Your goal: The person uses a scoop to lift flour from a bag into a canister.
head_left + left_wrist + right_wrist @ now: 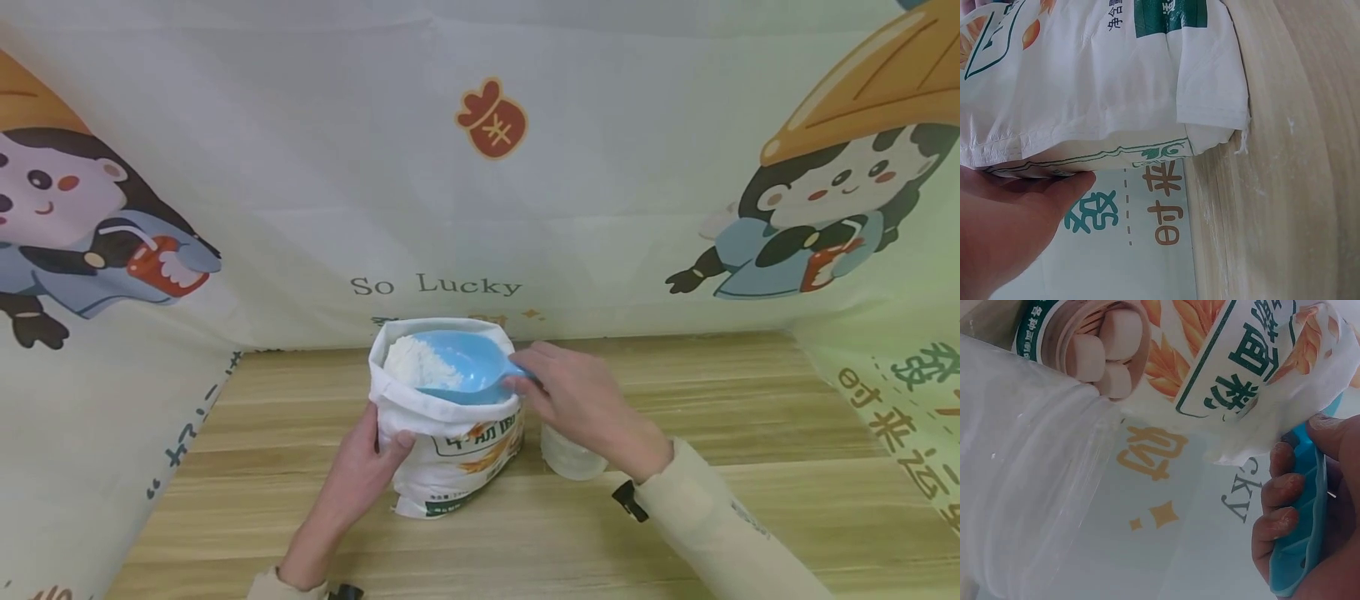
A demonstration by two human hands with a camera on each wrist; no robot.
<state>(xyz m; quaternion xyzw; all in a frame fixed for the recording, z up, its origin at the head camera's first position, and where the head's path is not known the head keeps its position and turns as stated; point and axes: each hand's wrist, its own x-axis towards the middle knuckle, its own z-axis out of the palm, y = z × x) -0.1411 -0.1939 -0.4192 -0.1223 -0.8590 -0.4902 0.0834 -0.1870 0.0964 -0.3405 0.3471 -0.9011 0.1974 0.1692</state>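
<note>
A white printed bag (423, 467) stands on the wooden table with its top folded open. My left hand (365, 473) grips the bag's left side, thumb on the front. In the left wrist view the left hand (1016, 219) lies against the bag (1104, 81). My right hand (581, 400) holds the handle of a blue scoop (476, 362) over the bag's mouth, white powder (420, 362) heaped in its left part. The right wrist view shows fingers of the right hand (1329, 506) curled round the ribbed blue handle (1300, 531).
A clear plastic container (572, 457) stands on the table (712, 417) just right of the bag, partly under my right hand; it looms large at the left of the right wrist view (1029, 469). Printed white cloth (600, 192) surrounds the table at the back and sides.
</note>
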